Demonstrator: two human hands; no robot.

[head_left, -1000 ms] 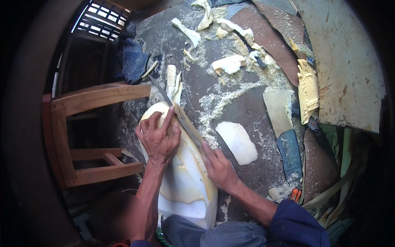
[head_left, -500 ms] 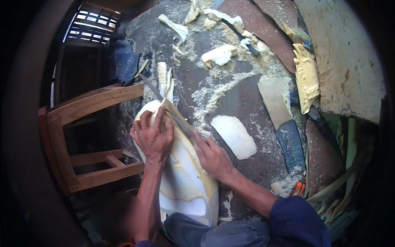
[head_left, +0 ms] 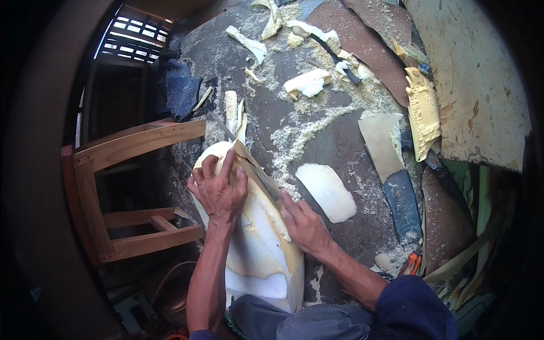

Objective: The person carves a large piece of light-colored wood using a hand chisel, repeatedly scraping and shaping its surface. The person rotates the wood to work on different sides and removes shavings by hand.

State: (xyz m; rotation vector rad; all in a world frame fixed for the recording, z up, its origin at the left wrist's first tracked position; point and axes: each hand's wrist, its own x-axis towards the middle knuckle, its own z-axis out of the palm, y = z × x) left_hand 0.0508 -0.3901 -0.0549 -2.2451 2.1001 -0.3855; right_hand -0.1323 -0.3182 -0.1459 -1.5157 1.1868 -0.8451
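A long cream foam seat pad (head_left: 258,249) with white patches lies lengthwise in front of me, its near end against my legs. My left hand (head_left: 218,192) grips its far end from above, fingers bent and pressing into the foam. My right hand (head_left: 306,226) is closed round the near end of a long, narrow knife (head_left: 262,177). The blade lies along the pad's right upper edge, beside a strip of foam (head_left: 245,152), and its tip sticks out beyond the far end. My fingers hide the knife's handle.
Foam scraps (head_left: 309,82) and crumbs litter the dark work surface (head_left: 266,79). A flat white foam piece (head_left: 327,192) lies right of the pad. Further right are a broad blade with a dark sheath (head_left: 402,204), a yellow moulded piece (head_left: 423,113) and orange handles (head_left: 412,264). A wooden frame (head_left: 136,141) stands left.
My right hand has drawn the knife slightly back toward me along the pad's edge. My left hand keeps its place on the foam. The whole view has shifted a little.
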